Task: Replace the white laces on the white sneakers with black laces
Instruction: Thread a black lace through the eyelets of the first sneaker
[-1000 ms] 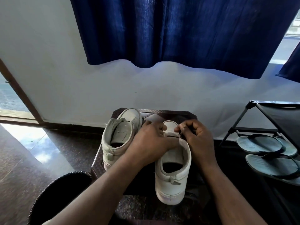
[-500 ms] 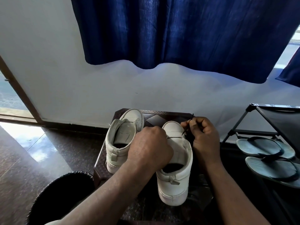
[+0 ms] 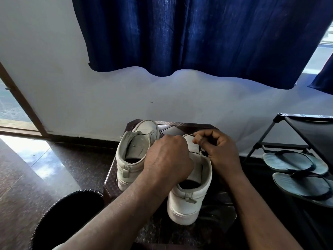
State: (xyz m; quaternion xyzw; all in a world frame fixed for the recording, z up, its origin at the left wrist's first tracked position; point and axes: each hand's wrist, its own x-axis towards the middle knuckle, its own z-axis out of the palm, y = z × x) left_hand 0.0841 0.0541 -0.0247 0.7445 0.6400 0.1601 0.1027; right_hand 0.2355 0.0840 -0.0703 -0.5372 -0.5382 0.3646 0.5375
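Observation:
Two white sneakers stand heel-toward-me on a small dark stool point(image 3: 180, 124). The left sneaker point(image 3: 134, 153) has no lace that I can see. My left hand point(image 3: 167, 159) curls over the tongue and left side of the right sneaker point(image 3: 187, 199), gripping it. My right hand point(image 3: 216, 150) is at that shoe's right side, near the toe, and pinches a thin black lace point(image 3: 190, 135) between thumb and forefinger. A short black lace strand crosses the shoe's front point(image 3: 195, 152). The eyelets are mostly hidden by my hands.
A dark round bin point(image 3: 66, 219) stands at the lower left, close to the stool. A black shoe rack point(image 3: 306, 134) on the right holds grey flip-flops point(image 3: 295, 161). A blue curtain point(image 3: 198, 37) hangs on the white wall behind. Glossy floor lies to the left.
My right hand has drawn the black lace end from out at the shoe's right side back in over its toe. My left hand stayed curled on the right sneaker's tongue.

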